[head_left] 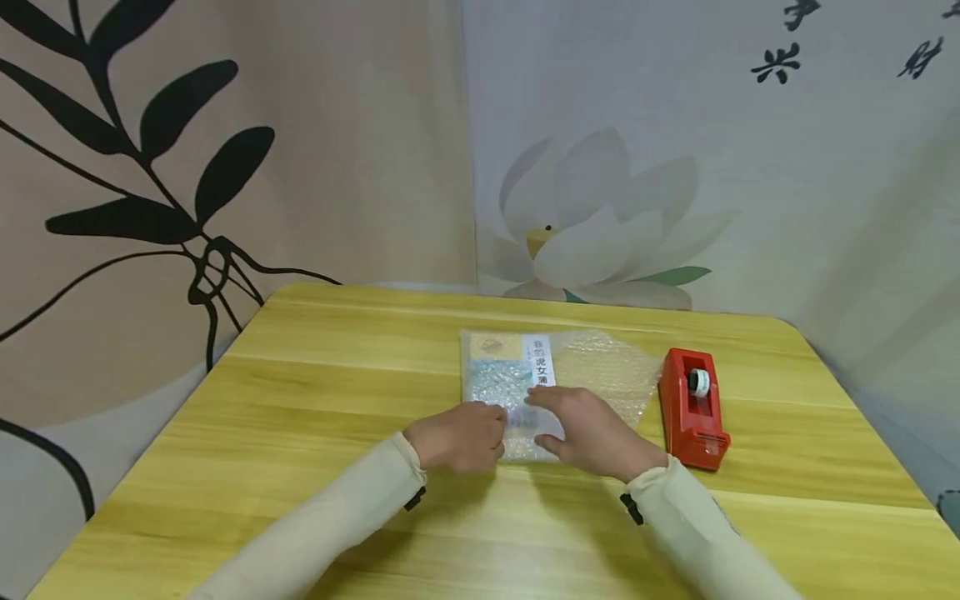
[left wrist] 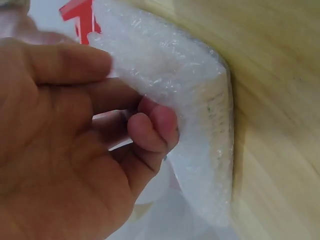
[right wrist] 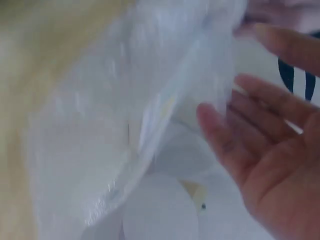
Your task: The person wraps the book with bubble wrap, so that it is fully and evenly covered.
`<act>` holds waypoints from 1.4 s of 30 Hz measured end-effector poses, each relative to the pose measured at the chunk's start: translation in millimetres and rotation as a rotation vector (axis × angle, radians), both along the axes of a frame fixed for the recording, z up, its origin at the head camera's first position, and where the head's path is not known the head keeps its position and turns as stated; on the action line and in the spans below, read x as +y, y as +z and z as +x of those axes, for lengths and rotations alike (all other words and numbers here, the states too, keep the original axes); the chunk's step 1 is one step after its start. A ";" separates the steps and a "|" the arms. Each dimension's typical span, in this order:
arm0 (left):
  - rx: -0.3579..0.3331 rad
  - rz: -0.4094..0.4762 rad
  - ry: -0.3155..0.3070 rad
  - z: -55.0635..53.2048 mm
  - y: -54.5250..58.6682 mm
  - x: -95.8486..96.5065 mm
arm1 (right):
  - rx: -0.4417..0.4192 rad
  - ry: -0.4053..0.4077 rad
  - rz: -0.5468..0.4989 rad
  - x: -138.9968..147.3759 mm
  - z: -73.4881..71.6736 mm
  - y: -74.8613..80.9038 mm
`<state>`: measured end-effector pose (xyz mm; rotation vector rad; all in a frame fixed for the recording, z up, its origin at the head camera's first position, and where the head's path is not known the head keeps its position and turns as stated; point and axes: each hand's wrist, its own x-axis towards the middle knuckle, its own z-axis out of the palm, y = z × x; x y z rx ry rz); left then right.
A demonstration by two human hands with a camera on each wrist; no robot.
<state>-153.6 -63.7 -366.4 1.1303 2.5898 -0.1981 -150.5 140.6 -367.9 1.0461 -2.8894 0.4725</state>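
A thin book (head_left: pixel 487 346) with a beige and blue cover and a white title strip lies on the table, under clear bubble wrap (head_left: pixel 600 358). The wrap extends to the book's right as a loose, tapering flap. My left hand (head_left: pixel 461 437) is at the near side of the book; in the left wrist view its curled fingers (left wrist: pixel 162 122) pinch at the edge of the bubble wrap, the exact contact partly hidden. My right hand (head_left: pixel 588 429) hovers over or touches the near right part of the package, fingers spread and slightly bent, with nothing gripped in the right wrist view.
A red tape dispenser (head_left: pixel 693 408) with a small white-cored roll stands right of the wrap, close to the flap's tip. The wooden table (head_left: pixel 300 400) reaches back to a printed curtain (head_left: pixel 375 150) with leaf and lotus patterns.
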 end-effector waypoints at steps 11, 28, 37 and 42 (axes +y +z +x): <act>0.052 0.273 0.021 -9.3 -8.1 -15.7 | -0.053 0.008 0.168 -13.7 6.9 -10.7; -0.206 0.264 0.190 -49.3 -13.3 -33.4 | -0.175 0.060 0.137 -10.8 7.0 -11.1; -0.189 0.259 0.179 -53.2 -16.7 -34.3 | -0.270 0.067 -0.022 3.6 9.1 -10.6; -0.171 0.240 0.170 -54.4 -14.7 -32.0 | -0.189 -0.042 -0.166 24.8 14.2 -8.5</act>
